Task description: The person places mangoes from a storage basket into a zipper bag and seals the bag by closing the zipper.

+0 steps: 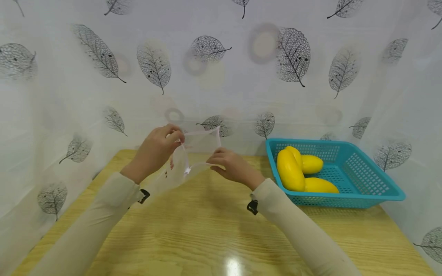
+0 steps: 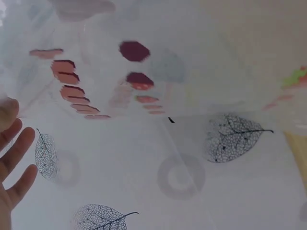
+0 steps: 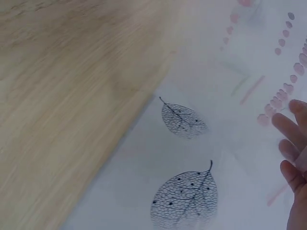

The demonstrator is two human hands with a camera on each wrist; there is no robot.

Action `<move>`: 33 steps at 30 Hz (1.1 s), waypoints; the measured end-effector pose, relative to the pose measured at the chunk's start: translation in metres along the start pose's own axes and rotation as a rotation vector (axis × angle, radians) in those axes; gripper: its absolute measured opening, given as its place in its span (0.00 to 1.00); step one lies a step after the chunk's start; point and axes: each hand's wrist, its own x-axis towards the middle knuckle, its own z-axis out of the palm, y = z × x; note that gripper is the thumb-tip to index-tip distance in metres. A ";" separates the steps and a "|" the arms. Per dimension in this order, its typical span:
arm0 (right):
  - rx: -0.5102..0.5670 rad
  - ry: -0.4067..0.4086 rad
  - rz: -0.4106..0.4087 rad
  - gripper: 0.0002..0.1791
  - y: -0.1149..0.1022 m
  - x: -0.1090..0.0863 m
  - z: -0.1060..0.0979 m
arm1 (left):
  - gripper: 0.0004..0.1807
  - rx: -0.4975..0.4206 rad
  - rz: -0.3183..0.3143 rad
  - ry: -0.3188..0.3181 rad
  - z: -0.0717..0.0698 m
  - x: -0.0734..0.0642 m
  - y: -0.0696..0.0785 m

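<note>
Between my two hands hangs a thin, see-through plastic bag (image 1: 198,147) with red print, its mouth spread apart above the table. My left hand (image 1: 161,143) pinches one side of the bag's rim. Lower and to the right, my right hand (image 1: 229,165) grips the opposite side. In the left wrist view the bag (image 2: 192,62) fills the upper half, with the left hand's fingers (image 2: 20,148) at the left edge. The right wrist view has the right hand (image 3: 298,143) at its right edge, beside the pink-printed film.
A turquoise plastic basket (image 1: 362,197) stands at the right of the wooden table (image 1: 193,237). Several yellow mango-shaped fruits (image 1: 290,170) lie in its left part. A whitish curtain (image 1: 235,84) with leaf prints rises behind the table and along its sides.
</note>
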 end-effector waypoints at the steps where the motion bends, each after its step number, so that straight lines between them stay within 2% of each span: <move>1: -0.009 0.007 -0.002 0.09 -0.001 0.001 -0.001 | 0.12 -0.007 0.009 0.008 0.000 0.000 0.000; 6: -0.023 0.011 0.004 0.06 -0.007 0.006 -0.008 | 0.10 0.023 0.021 0.062 -0.004 0.004 0.000; 10: 0.013 0.001 0.075 0.06 -0.007 0.009 -0.023 | 0.07 0.047 -0.044 0.096 -0.011 0.006 -0.004; 13: 0.093 0.074 0.142 0.05 -0.003 0.011 -0.038 | 0.07 0.034 -0.096 0.100 -0.016 0.006 -0.008; 16: 0.144 0.212 0.152 0.04 0.004 0.013 -0.050 | 0.08 -0.006 -0.109 0.078 -0.019 0.005 -0.010; 18: 0.145 0.299 0.121 0.04 0.007 0.017 -0.055 | 0.08 -0.054 -0.097 0.044 -0.019 0.005 -0.011; 20: 0.139 0.348 0.084 0.04 0.008 0.020 -0.060 | 0.08 -0.101 -0.080 0.002 -0.019 0.007 -0.012; 23: 0.132 0.366 0.041 0.03 0.008 0.021 -0.063 | 0.08 -0.140 -0.074 -0.066 -0.019 0.011 -0.013; 26: 0.112 0.369 0.026 0.02 0.010 0.020 -0.065 | 0.06 -0.099 -0.115 -0.106 -0.021 0.013 -0.013; 30: 0.069 0.393 0.040 0.01 0.018 0.013 -0.070 | 0.03 0.046 -0.211 -0.107 -0.027 0.012 -0.018; 33: 0.050 0.401 0.061 0.03 0.021 0.008 -0.075 | 0.05 0.147 -0.286 -0.104 -0.033 0.010 -0.022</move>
